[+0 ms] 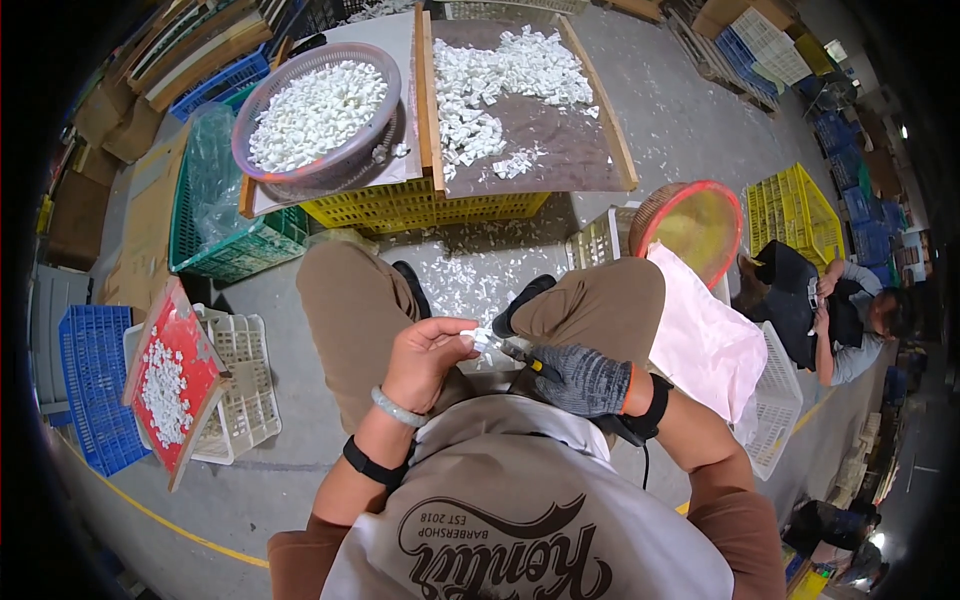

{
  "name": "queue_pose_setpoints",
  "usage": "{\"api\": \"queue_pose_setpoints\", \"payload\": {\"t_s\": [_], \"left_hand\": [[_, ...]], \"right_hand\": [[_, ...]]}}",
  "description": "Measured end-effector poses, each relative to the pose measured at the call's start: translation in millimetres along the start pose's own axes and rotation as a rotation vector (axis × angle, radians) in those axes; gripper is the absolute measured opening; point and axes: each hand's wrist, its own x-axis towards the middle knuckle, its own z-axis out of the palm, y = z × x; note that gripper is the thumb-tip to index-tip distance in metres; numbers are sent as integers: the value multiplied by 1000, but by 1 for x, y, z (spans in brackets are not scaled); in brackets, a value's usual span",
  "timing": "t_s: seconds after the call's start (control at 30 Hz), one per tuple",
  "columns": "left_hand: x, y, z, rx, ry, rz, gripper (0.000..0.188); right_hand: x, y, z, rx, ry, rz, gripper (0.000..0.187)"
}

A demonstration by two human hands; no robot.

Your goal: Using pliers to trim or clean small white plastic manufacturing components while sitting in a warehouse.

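Observation:
My bare left hand (424, 362) pinches a small white plastic piece (483, 339) between thumb and fingertips, above my lap. My right hand (588, 380), in a grey knit glove, is closed around a pair of cutting pliers (530, 359) with dark, yellow-marked handles. The jaws meet the white piece, or lie right beside it; which one is too small to tell. Ahead of my knees, a brown board (540, 130) with wooden side rails carries a spread of white plastic pieces (515, 70). To its left, a round pinkish basin (244, 130) is heaped with small white parts (320, 112).
Yellow crates (430, 208) support the board. At left stand a red board (200, 345) with white pieces, a blue crate (95, 400) and a green crate (245, 250). At right are a red-rimmed basket (738, 225), pink cloth (700, 340) and a seated person (850, 310). White scraps litter the floor.

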Motion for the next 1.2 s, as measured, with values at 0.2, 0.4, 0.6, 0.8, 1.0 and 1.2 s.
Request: {"api": "queue_pose_setpoints", "payload": {"t_s": [0.2,0.4,0.6,0.8,1.0,1.2], "left_hand": [[3,-8,-6,-10,8,14,17],[1,-5,-4,-36,14,-33,16],[2,-7,-7,-1,19,-15,16],[2,-7,-10,-35,4,-45,17],[1,-5,-9,-56,41,-58,19],[2,-8,-11,-78,23,-48,18]], "right_hand": [[6,7,5,-57,23,-22,19],[7,16,10,144,-57,-35,24],[2,-3,-8,80,-132,25,29],[2,-7,-9,-55,-73,91,20],[4,0,-11,-15,-64,45,21],[5,5,-6,101,-80,44,28]]}}
